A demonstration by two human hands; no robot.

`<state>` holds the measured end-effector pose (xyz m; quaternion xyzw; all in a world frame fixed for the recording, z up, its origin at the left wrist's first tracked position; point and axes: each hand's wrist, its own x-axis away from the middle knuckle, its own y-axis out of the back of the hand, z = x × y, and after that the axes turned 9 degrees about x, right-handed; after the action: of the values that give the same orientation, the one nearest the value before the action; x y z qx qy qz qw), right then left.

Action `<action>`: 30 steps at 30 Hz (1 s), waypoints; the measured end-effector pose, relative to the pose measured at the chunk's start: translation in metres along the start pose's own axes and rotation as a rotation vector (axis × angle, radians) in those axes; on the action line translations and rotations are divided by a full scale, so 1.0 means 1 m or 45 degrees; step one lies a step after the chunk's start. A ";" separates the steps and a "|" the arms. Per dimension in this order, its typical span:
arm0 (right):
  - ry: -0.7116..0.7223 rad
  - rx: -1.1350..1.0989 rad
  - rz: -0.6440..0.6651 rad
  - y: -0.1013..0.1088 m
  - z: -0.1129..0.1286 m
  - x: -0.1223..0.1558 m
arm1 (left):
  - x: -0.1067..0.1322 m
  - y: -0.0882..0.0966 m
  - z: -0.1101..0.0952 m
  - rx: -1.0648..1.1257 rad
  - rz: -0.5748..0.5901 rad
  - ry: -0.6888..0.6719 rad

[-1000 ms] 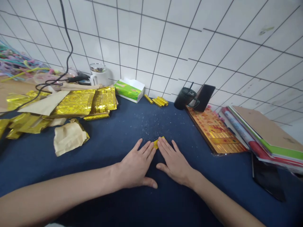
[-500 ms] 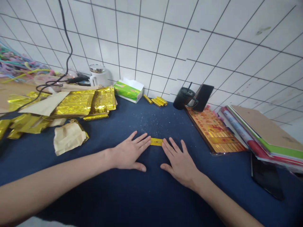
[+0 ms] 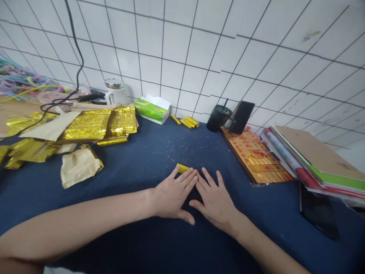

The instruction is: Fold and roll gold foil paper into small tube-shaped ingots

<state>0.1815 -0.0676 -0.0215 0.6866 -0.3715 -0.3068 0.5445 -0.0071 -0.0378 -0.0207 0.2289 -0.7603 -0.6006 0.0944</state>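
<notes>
Foil strip: narrow, gold, lying flat on the navy cloth at the tips of your left hand. One end meets the fingertips and may pass beneath them; you cannot tell from this view. Your left fingers lie flat and close together, angled toward your right hand, and show no clamp on the strip. Your right fingers rest on the cloth, slightly apart, just beside the left fingertips, and hold nothing. Both palms face down, and your thumbs lie on the cloth, near each other. Outward to the left, note the crumpled paper, then the gold foil stack with a loose foil strip along its front edge. Farther ahead, foil rolls lie on the cloth by the tile wall, beside the tissue box. A white mug stands behind the foil stack. To the right, find the black cup with a straw, a phone propped beside it, and printed gold-and-red sheets. Beyond those sits a stack of folders, with a black tablet lying flat at its near edge. A black cable runs down the wall.
</notes>
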 end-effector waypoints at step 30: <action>0.074 0.030 -0.034 0.012 -0.006 -0.020 | 0.029 0.004 0.007 -0.043 -0.045 0.170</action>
<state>0.1738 -0.0488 -0.0086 0.7065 -0.3499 -0.2896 0.5427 -0.0368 -0.0444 -0.0226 0.2802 -0.7378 -0.5984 0.1381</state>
